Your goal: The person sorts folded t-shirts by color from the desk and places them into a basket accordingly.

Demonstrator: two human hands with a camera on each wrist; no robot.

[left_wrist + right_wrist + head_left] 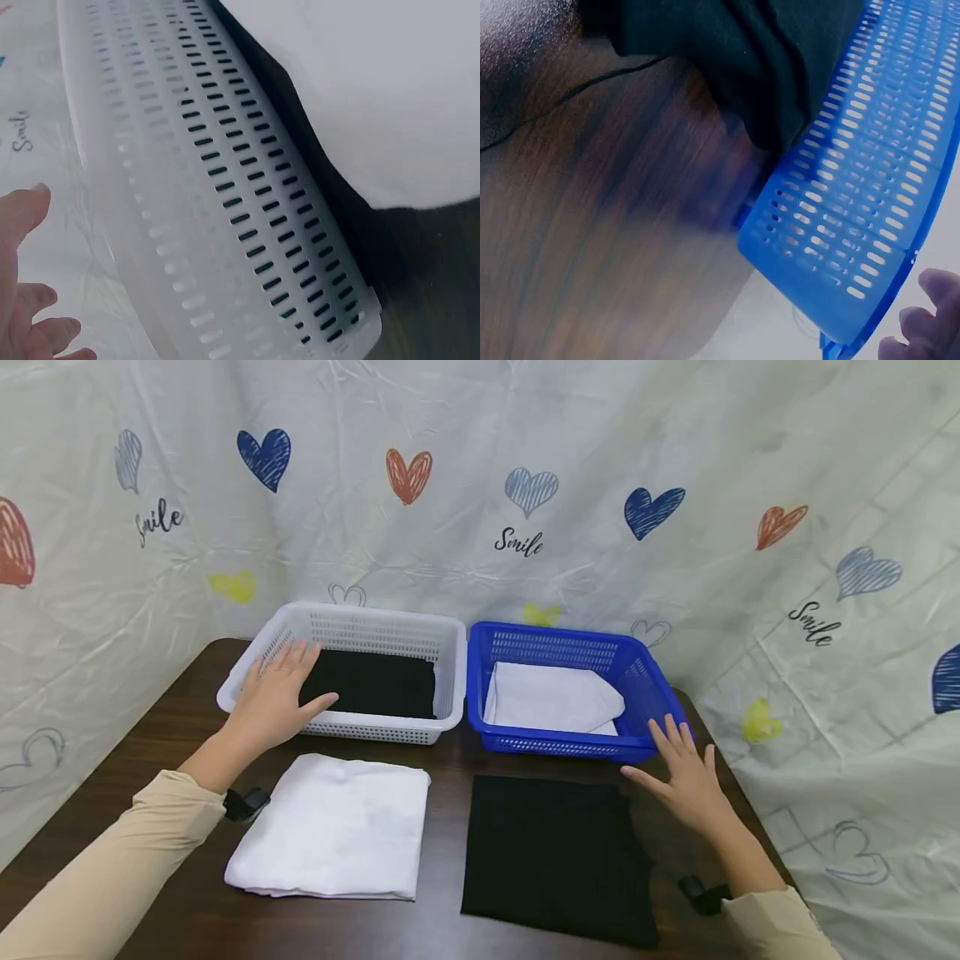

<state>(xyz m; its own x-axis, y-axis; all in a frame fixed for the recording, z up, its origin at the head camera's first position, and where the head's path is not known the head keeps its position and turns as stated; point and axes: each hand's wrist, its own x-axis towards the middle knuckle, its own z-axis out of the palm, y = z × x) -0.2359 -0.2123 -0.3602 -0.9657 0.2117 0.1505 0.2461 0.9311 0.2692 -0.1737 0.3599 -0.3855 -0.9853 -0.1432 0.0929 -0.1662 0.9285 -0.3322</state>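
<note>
My left hand [273, 697], fingers spread, is over the front left part of a white plastic basket [450, 693] in which a folded black cloth [375, 683] lies. Its fingertips also show beside the basket wall [247, 217] in the left wrist view. On the right, my right hand [686, 781] has its fingers spread at the front right corner of a blue plastic basket [551, 631], which holds a folded white cloth [551, 697]. Neither hand holds anything. A folded white cloth [337, 827] lies before the white basket, and a folded black cloth [555, 856] before the blue one.
Both baskets stand side by side at the back of a dark wooden table [446, 893]. Behind and beside it hangs a pale sheet [465, 410] printed with hearts and the word Smile. A dark band [243, 804] is on the left wrist, another [705, 895] on the right.
</note>
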